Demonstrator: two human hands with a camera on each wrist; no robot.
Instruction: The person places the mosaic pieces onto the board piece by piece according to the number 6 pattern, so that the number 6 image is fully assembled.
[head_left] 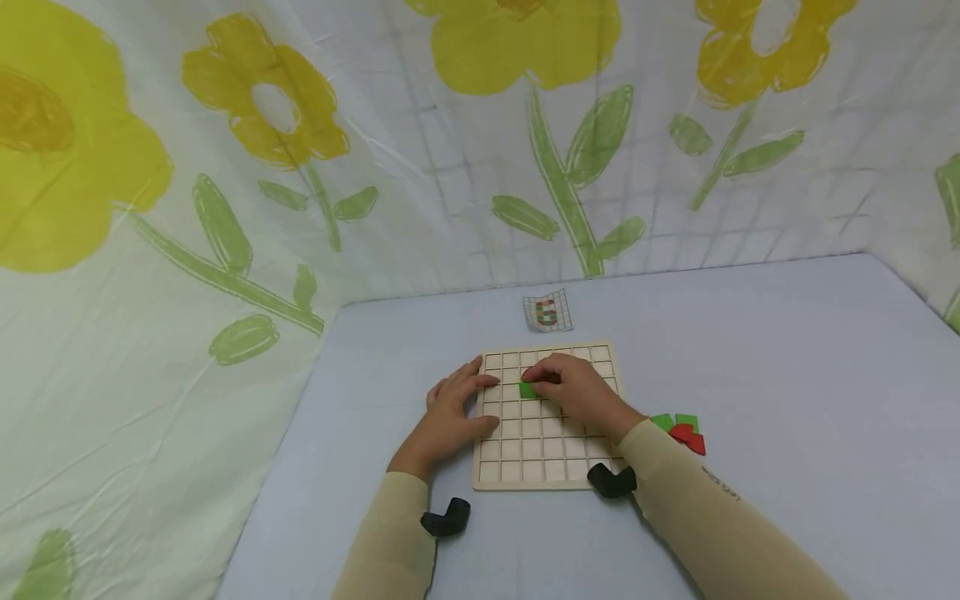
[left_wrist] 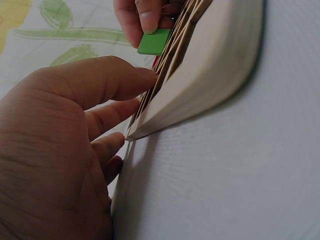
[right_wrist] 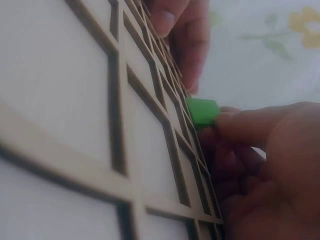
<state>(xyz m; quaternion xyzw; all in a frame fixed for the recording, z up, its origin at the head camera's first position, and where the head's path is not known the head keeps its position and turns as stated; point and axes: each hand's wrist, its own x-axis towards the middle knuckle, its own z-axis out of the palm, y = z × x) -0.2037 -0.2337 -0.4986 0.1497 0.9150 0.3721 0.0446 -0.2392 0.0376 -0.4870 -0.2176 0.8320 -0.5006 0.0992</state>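
My right hand [head_left: 579,392] pinches a green square tile [head_left: 528,390] by its edge, over the upper part of a wooden grid board [head_left: 510,475]. In the left wrist view the green tile [left_wrist: 153,42] is tilted, close above the grid. A bit of red shows by the right fingertips in the head view, mostly hidden by them. My left hand [head_left: 452,414] rests at the board's left edge, thumb and index finger reaching onto the frame, the other fingers along the side. In the right wrist view the green tile [right_wrist: 202,111] sticks out from between thumb and fingers.
A small paper card [head_left: 547,312] with a coloured grid pattern lies beyond the board. Several green and red pieces [head_left: 681,433] lie in a loose pile to the right of the board, partly behind the right sleeve. A flowered cloth [head_left: 450,192] hangs behind the table.
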